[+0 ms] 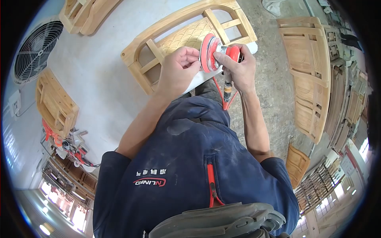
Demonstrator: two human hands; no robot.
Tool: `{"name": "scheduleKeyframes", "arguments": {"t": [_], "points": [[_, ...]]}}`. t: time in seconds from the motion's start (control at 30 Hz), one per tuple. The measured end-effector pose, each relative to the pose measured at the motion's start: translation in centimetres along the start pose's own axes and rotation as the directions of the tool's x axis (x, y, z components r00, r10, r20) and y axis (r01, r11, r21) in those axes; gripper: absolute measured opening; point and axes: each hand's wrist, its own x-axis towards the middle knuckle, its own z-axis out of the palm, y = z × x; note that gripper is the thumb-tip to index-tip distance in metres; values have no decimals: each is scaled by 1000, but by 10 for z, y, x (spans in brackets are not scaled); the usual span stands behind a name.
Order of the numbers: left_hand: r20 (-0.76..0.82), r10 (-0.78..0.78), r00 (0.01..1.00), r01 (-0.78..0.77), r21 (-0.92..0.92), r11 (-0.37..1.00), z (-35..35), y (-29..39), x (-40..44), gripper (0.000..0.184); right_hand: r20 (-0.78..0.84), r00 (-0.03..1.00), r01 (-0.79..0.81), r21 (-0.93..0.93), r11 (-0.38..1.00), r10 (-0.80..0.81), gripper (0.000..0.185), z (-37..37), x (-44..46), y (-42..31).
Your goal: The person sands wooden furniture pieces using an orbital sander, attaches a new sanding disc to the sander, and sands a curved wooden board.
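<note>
My right hand (243,67) is wrapped round a red and silver air sander (232,52), thumb on its near side. The tool is tipped on edge, so its round red-rimmed sanding disc (205,53) faces left. At the disc's left edge, my left hand (180,71) has its fingers curled and pinched together; they seem to grip the disc's edge, partly hidden by the hand. A red air hose (225,104) hangs below the sander's fitting. Just beyond both hands lies a wooden headboard panel (139,45) with carved scale pattern and open slats, on a white surface.
A black fan (37,51) stands at the far left. Other wooden panels are at the left (59,103), the top left (85,16) and the right (309,75). Stacked timber (343,95) lines the right side. Tools (73,148) lie at lower left.
</note>
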Motion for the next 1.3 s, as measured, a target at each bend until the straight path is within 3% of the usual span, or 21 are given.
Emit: {"name": "scheduleKeyframes", "arguments": {"t": [0.1,0.2,0.27,0.3,0.4,0.5,0.6,0.77,0.93,1.0,1.03,1.07,1.1,1.13,1.2,1.23,1.3], "points": [[-88,54,995,-43,132,990,11,-6,-2,26,-59,998,-34,35,999,36,54,6,-1,0],[-176,87,981,-81,45,996,17,-10,-3,27,-140,990,24,25,999,-21,53,13,-1,1],[-190,-83,978,41,-213,976,17,-5,-5,32,-175,983,46,-2,999,-46,53,15,-2,0],[-186,-80,979,40,-210,977,18,-4,-4,32,-205,976,67,-32,997,-72,53,16,-2,-1],[-151,-51,987,22,-185,982,20,-7,-3,31,-199,980,35,35,999,-28,54,18,-5,-12],[-126,-113,986,107,-55,993,24,-17,2,26,-191,981,2,70,998,12,54,19,-4,-15],[-235,-30,972,18,-53,998,31,-22,-1,21,-224,975,14,46,999,-3,55,21,-5,-17],[-317,107,942,-38,218,975,30,-37,1,20,-273,960,53,-40,998,-61,57,26,-5,-14],[-360,135,923,-65,201,977,31,-32,-7,22,-265,960,70,-69,995,-87,58,28,-4,-10],[-397,156,904,-90,181,979,26,-35,-15,25,-307,908,222,-220,950,-283,57,31,0,1],[-398,177,900,-69,270,960,14,-47,-22,24,-305,909,224,-223,949,-286,57,31,-1,-3],[-399,199,895,-48,356,933,-1,-59,-26,24,-284,946,130,-114,985,-158,55,29,-4,-10],[-478,190,858,-17,343,939,-23,-69,-29,26,-247,969,30,-6,1000,-30,53,27,-4,-15],[-553,177,814,17,328,945,-50,-80,-33,28,-242,970,33,-8,999,-34,53,25,-2,-14],[-747,202,633,309,483,819,-107,-102,-30,51,-189,982,2,54,999,8,49,13,0,-4],[-752,199,628,312,477,822,-141,-131,-27,51,-174,985,-1,50,999,9,47,8,1,-1],[-797,93,597,541,485,687,-192,-190,-12,76,-179,984,6,6,1000,-5,47,2,4,10]]}}
